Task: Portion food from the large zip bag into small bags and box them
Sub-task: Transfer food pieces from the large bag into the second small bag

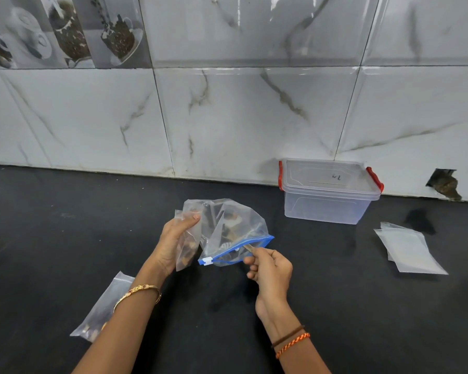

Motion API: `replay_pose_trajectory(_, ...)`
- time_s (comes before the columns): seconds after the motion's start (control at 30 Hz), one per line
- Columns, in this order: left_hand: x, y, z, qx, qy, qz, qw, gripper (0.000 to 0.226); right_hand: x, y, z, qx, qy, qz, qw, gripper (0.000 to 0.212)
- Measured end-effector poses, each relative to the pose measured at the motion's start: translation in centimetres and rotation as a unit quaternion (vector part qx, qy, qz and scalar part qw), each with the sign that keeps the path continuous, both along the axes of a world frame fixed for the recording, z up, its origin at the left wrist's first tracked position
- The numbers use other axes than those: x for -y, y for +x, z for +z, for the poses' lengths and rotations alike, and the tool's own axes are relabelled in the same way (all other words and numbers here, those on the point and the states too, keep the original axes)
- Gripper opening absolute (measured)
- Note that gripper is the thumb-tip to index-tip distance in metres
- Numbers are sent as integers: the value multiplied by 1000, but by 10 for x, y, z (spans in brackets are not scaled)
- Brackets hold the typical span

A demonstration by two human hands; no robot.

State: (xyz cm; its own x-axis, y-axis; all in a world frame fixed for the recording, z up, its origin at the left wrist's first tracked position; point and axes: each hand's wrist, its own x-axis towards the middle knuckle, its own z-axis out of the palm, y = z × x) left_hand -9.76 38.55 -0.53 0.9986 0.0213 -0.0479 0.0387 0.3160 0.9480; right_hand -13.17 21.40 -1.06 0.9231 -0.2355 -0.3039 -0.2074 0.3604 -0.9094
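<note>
Clear plastic, the large zip bag (227, 233) is held above the black worktop (65, 238), its blue-zipped mouth turned toward the right hand (270, 268), which pinches a food piece at the opening. A small bag (187, 247) is gripped alongside by the left hand (173, 238), evidently ready for filling. A lidded box (327, 193) waits by the wall.

Open blue-zippered large zip bag (235, 233) held aloft, apparently holding brown food.

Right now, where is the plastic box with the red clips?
The plastic box sits lid-on at the back right of the dark counter, against the tiled wall, behind the empty small bags.
</note>
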Motion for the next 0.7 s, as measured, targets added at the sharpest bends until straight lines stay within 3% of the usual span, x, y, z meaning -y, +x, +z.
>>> replay_pose_trajectory(0.1,-3,-14,-2,-7,30,53,998,56,9,-3,1,6,19,-19,1000,18)
replay_pose_trajectory(0.27,10,-45,-3,22,66,100,993,24,36,-14,0,20,43,-41,998,24)
replay_pose_trajectory(0.4,21,-67,-10,59,123,190,972,33,61,-22,1,15,59,-51,997,21)
replay_pose_trajectory(0.5,32,-84,-12,104,191,234,948,24,74,-24,1,5,69,-51,996,17)
replay_pose_trajectory(0.7,54,-109,-15,111,262,198,938,37,88,-27,4,-10,91,-35,995,18)
